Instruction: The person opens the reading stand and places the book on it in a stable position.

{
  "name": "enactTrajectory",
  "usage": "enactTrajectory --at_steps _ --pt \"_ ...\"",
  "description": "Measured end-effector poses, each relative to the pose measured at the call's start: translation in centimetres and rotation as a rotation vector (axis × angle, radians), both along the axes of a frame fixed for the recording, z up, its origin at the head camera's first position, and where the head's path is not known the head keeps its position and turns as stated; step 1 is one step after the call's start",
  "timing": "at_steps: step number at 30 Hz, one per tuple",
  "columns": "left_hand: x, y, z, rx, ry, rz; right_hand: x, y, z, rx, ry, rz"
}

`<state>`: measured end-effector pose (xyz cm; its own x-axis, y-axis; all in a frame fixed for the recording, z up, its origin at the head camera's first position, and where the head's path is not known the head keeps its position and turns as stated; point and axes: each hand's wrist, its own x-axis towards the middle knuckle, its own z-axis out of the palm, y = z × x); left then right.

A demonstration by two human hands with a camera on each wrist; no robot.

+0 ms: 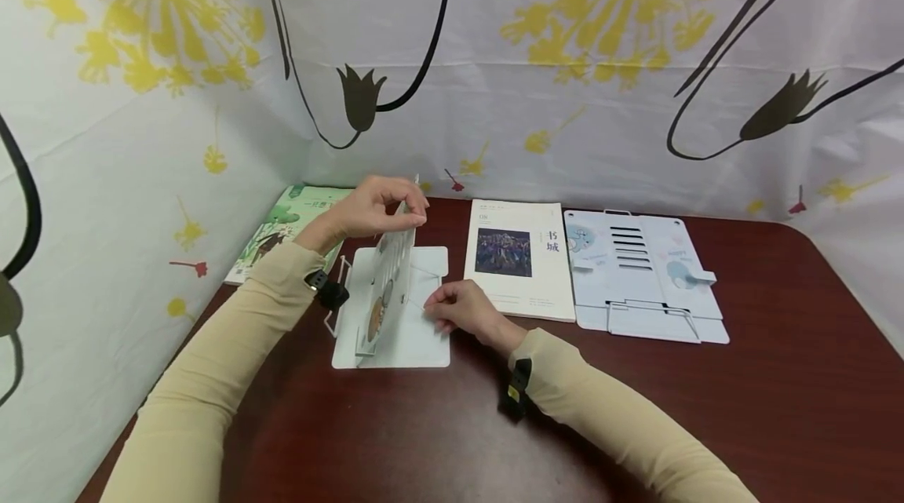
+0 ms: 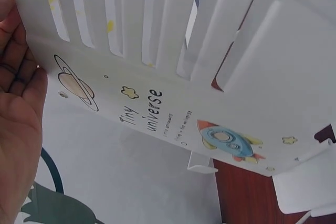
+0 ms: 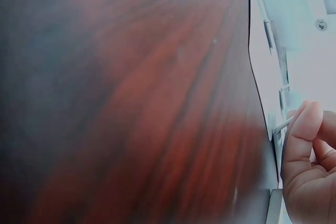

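A white book stand [image 1: 392, 283] stands on the table at left centre, its slotted panel tilted up steeply from a flat white base plate [image 1: 417, 350]. Planet and rocket drawings and the words "Tiny universe" decorate the panel in the left wrist view. My left hand [image 1: 381, 206] grips the panel's upper edge with fingers and thumb. At the right side of the base, my right hand [image 1: 466, 308] pinches a thin wire support [image 3: 284, 125] between thumb and fingertips. A wire page holder [image 1: 341, 295] sticks out at the stand's left.
A green picture book [image 1: 304, 209] lies behind the left arm. Right of the stand lies a cream book [image 1: 523, 295] with a dark cover picture. Beside it, a second, folded book stand [image 1: 653, 252] lies flat. Patterned cloth [image 1: 452, 32] encloses the brown table [image 1: 395, 440].
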<state>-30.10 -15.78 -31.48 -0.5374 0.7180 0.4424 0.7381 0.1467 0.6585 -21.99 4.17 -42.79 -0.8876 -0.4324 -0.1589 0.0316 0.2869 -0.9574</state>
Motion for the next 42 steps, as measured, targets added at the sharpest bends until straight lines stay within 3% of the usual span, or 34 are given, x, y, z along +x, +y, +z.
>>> enactTrajectory --at_steps 11,22,29,35,38,42 --pt "0.1 0.7 -0.3 -0.015 -0.031 0.029 0.2 0.0 -0.1 0.009 -0.006 -0.015" --pt "0.1 0.7 -1.0 0.082 -0.131 0.110 1.8 -0.2 -0.4 -0.047 -0.014 -0.027" --pt "-0.5 0.8 -1.2 0.141 -0.215 0.172 3.8 -0.5 0.8 -0.132 0.029 -0.114" --pt "-1.7 0.1 -2.0 0.258 -0.313 0.302 7.0 -1.9 2.2 -0.297 0.011 -0.134" --pt "-2.5 -0.7 -2.5 0.212 -0.378 0.364 8.3 -2.7 2.8 -0.349 0.007 -0.128" --pt "-3.0 -1.8 -3.2 0.067 -0.472 0.408 9.4 -3.6 3.3 -0.410 0.012 -0.135"
